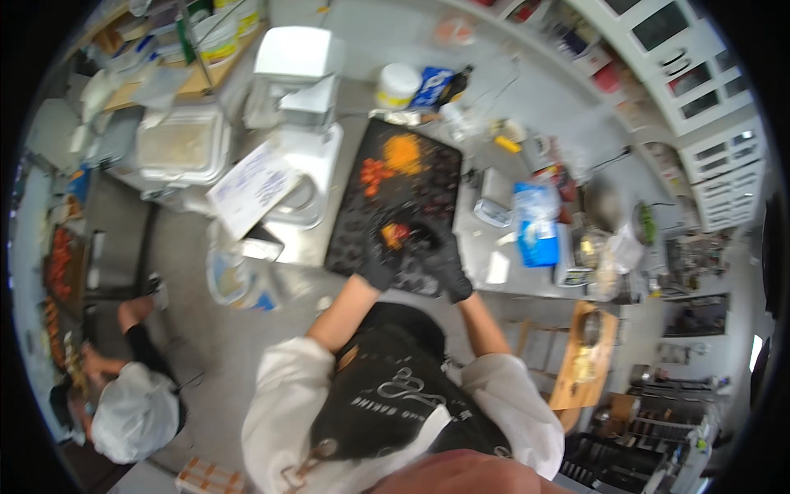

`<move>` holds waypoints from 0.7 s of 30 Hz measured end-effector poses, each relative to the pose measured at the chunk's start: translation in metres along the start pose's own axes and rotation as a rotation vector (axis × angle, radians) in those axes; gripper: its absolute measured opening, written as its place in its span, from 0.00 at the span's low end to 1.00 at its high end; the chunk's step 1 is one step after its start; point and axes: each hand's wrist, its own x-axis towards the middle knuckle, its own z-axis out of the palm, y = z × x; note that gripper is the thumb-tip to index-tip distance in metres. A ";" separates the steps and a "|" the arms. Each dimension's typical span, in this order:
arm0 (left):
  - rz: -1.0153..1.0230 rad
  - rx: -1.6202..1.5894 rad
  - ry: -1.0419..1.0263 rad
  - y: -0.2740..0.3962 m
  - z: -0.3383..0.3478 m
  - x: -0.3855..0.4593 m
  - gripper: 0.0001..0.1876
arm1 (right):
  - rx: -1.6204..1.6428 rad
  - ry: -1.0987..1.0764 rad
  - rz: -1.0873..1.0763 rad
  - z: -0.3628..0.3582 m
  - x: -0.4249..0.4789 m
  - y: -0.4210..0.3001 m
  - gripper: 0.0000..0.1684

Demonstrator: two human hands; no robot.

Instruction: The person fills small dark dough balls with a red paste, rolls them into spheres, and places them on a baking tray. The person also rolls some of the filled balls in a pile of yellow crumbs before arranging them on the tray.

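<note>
A large black tray or board [355,213] lies on the steel table before me. Shredded orange food [402,154] is piled near its far end, with chopped red pieces [373,175] just left of it. My left hand [379,262], in a black glove, is over the near part, its fingers beside a small orange and red portion of food [395,235]. My right hand [447,265], also black-gloved, is at the near right edge of the tray, its fingers reaching inward. Blur and the dark gloves against the dark surface hide whether either hand grips anything.
Left of the tray stand a white machine [293,55] and a sheet with writing [253,188]. A blue and white bag [536,225] and a small metal container [494,194] lie to the right. A white tub [398,83] stands behind. Another person [136,410] works at far left.
</note>
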 end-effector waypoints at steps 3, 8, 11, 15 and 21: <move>-0.010 -0.002 0.178 0.012 0.046 -0.001 0.20 | 0.005 -0.002 -0.021 0.001 -0.006 -0.002 0.22; 0.075 0.379 0.260 0.001 0.063 -0.013 0.22 | 0.136 0.093 0.041 0.005 -0.029 0.014 0.20; 0.111 0.446 0.134 -0.004 0.070 -0.011 0.26 | 0.210 0.160 0.080 0.002 -0.038 0.010 0.21; 0.047 0.427 0.210 -0.016 0.094 -0.014 0.21 | 0.320 0.213 0.102 -0.009 -0.043 -0.014 0.21; -0.187 0.319 0.231 -0.020 0.090 -0.006 0.26 | 0.192 0.314 -0.038 -0.028 -0.036 -0.053 0.17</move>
